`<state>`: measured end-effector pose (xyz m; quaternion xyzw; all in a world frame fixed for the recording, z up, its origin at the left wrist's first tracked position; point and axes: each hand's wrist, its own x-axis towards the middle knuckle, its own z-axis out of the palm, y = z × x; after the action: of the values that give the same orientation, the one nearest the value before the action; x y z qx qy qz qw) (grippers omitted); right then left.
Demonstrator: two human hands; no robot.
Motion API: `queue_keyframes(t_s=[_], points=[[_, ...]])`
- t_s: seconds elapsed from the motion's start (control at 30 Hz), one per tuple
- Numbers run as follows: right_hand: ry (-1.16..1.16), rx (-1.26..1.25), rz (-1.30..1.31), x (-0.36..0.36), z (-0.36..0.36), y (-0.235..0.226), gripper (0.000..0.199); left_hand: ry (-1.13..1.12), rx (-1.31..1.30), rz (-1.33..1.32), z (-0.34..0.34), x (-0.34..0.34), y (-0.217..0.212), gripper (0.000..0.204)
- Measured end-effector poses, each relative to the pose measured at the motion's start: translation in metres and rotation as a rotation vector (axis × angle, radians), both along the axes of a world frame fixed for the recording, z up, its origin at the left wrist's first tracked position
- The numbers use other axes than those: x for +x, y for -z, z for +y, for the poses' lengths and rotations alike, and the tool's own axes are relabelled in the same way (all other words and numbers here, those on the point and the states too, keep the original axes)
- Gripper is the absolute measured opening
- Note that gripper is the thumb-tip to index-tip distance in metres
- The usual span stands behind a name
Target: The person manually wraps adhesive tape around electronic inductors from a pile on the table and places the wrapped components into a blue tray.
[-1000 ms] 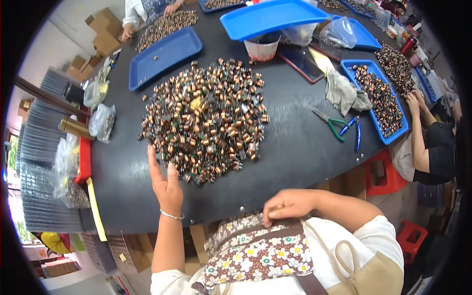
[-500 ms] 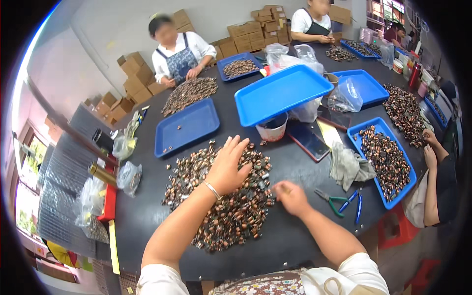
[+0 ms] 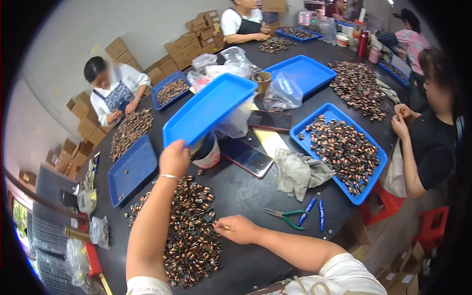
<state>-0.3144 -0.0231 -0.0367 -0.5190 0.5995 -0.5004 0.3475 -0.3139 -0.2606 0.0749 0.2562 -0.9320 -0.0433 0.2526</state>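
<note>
My left hand (image 3: pixel 173 158) grips the near corner of an empty blue tray (image 3: pixel 211 109) that rests tilted on a small white cup (image 3: pixel 209 152). My right hand (image 3: pixel 237 229) lies on the dark table and pinches a thin stick-like tool at the edge of a heap of small copper-wound parts (image 3: pixel 189 231). The heap spreads between my two forearms.
Another blue tray (image 3: pixel 132 169) lies left of the heap, and a tray full of parts (image 3: pixel 341 147) to the right. A grey rag (image 3: pixel 297 169), pliers (image 3: pixel 282 215), blue pens (image 3: pixel 314 211) and two phones (image 3: pixel 246 157) lie nearby. Other people work around the table; cardboard boxes stand behind.
My left hand has left the heap and reached forward to take the blue tray's corner. My right hand stays at the heap's right edge. The view has tilted up.
</note>
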Motion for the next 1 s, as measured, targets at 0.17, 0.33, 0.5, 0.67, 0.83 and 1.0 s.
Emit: queue_keyframes(t_s=[0.17, 0.33, 0.5, 0.67, 0.83, 1.0], points=[[-0.034, -0.015, -0.007, -0.005, 0.001, -0.002, 0.017, -0.046, -0.023, 0.138, 0.005, 0.055, -0.05, 0.01], [-0.054, 0.102, -0.211, -0.009, 0.007, -0.014, 0.017, -0.072, -0.256, 0.159, 0.027, 0.214, -0.081, 0.01], [0.044, 0.127, -0.202, -0.003, 0.006, -0.012, 0.016, -0.454, -0.275, 0.101, 0.067, 0.418, -0.077, 0.023], [0.151, -0.038, 0.261, 0.015, 0.007, -0.003, 0.017, -0.775, -0.528, -0.385, 0.143, 0.553, -0.038, 0.029], [0.266, -0.055, 0.375, 0.029, 0.014, 0.0, 0.016, -1.004, -0.173, -0.367, 0.191, 0.579, 0.027, 0.029], [0.363, -0.104, 0.52, 0.041, 0.032, 0.004, 0.014, -0.923, 0.084, -0.287, 0.188, 0.558, 0.11, 0.027]])
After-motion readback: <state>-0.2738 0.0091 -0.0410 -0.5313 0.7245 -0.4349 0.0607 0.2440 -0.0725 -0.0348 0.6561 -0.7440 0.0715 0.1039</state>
